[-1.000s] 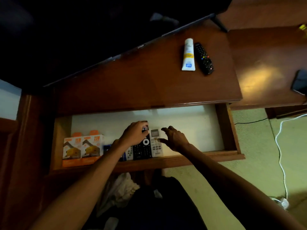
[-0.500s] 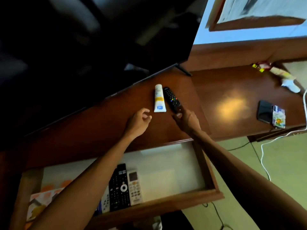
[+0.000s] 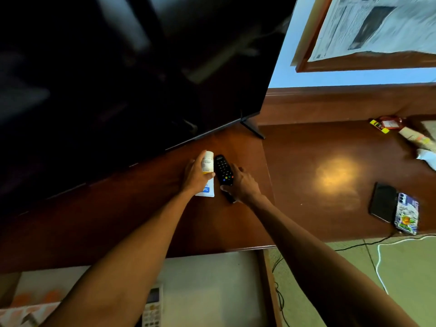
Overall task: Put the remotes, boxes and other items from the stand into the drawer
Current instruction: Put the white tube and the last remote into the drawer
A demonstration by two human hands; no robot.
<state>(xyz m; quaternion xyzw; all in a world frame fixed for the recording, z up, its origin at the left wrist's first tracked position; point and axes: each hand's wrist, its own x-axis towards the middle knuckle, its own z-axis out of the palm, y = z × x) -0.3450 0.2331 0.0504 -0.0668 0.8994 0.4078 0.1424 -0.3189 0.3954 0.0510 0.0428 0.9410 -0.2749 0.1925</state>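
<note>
A white tube (image 3: 207, 165) with a yellow band and blue label lies on the wooden stand (image 3: 122, 208). My left hand (image 3: 195, 177) is wrapped around its middle. Right beside it lies a black remote (image 3: 223, 172) with coloured buttons, and my right hand (image 3: 241, 185) grips its near end. Below, the open drawer (image 3: 212, 291) shows a white remote (image 3: 152, 308) and orange-and-white boxes (image 3: 28, 312) at the bottom left, partly hidden by my left arm.
A large dark TV (image 3: 118, 67) stands over the back of the stand. On the lower wooden table (image 3: 330, 185) to the right lie a black phone (image 3: 382, 201), a patterned phone case (image 3: 406, 217) and small packets (image 3: 387, 125). Cables (image 3: 377, 256) run across the floor.
Both hands left the drawer and reached up onto the stand. The left hand has closed on the tube and the right hand on the black remote. The view tilted upward.
</note>
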